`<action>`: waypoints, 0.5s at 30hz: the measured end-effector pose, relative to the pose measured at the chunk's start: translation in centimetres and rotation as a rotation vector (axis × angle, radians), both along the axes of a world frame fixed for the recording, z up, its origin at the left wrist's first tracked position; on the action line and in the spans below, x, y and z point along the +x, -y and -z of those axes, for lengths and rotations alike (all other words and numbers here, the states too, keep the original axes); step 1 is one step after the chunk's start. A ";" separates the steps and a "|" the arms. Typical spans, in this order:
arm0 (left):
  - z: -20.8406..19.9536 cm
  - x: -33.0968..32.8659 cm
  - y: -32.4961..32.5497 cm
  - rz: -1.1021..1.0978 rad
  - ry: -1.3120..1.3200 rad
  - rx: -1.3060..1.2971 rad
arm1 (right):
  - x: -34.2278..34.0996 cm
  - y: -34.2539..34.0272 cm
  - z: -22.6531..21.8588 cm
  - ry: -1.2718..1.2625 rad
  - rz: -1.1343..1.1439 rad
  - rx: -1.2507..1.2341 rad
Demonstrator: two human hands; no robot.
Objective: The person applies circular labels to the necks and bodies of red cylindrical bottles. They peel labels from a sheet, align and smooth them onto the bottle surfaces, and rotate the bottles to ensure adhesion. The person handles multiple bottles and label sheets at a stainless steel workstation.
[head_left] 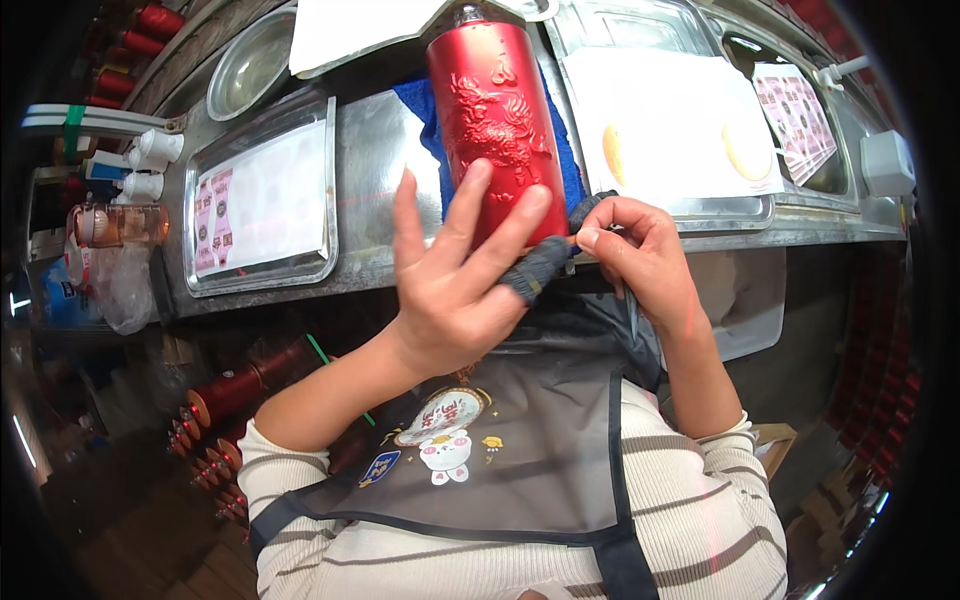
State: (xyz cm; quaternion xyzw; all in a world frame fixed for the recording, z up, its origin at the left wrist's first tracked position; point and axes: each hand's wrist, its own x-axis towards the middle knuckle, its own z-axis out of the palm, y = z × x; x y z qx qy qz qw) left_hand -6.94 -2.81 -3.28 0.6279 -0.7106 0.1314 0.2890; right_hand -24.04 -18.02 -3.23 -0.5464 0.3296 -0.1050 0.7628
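Note:
A red bottle (495, 95) with a raised relief lies on a blue cloth (420, 108), its base toward me. Across its lower side my left hand (455, 285) is open, fingers spread and laid on the surface. The left thumb wears a dark grey finger sleeve (537, 270) and reaches the base edge. Right beside that edge, my right hand (645, 255) is closed in a pinch, with another dark sleeve (590, 208) at its fingers. What it pinches is too small to make out. A thin grey pointed piece (632, 312) shows below that hand.
On the left stands a metal tray (325, 205) with printed sheets, with a metal bowl (250, 65) behind it. White paper (670, 120) covers a tray on the right; beyond it are pink printed sheets (795, 115). More red bottles (240, 390) stand below left. The metal bench edge (360, 292) runs before me.

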 end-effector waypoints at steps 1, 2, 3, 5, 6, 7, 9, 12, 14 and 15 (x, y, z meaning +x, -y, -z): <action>-0.7 -0.4 0.7 0.014 -0.006 0.049 | 0.0 0.0 0.1 0.006 0.004 0.007; -0.9 -0.7 1.4 0.022 0.004 0.066 | 0.0 0.0 0.2 0.011 0.009 -0.002; -0.5 -0.8 1.8 -0.016 -0.014 0.013 | 0.0 -0.1 0.3 0.018 0.014 -0.011; 0.8 -0.7 1.7 -0.078 -0.111 -0.043 | 0.1 0.0 0.4 0.007 0.013 -0.039; 1.5 -0.6 1.1 -0.100 -0.196 -0.041 | 0.2 -0.1 0.5 -0.016 0.009 -0.055; 2.1 -0.3 0.8 -0.120 -0.283 -0.071 | 0.2 -0.2 0.6 -0.040 0.005 -0.071; 2.5 0.1 0.1 -0.115 -0.414 -0.086 | 0.1 -0.5 0.7 -0.037 0.025 -0.061; 2.7 0.3 -1.4 -0.127 -0.489 -0.066 | 0.3 -1.7 0.0 -0.026 0.115 -0.084; 3.0 0.4 -2.9 -0.134 -0.485 -0.028 | 0.9 -3.3 0.2 0.035 0.200 -0.168; 3.6 0.4 -3.9 -0.144 -0.469 0.003 | 1.1 -3.7 -0.5 -0.058 0.153 -0.247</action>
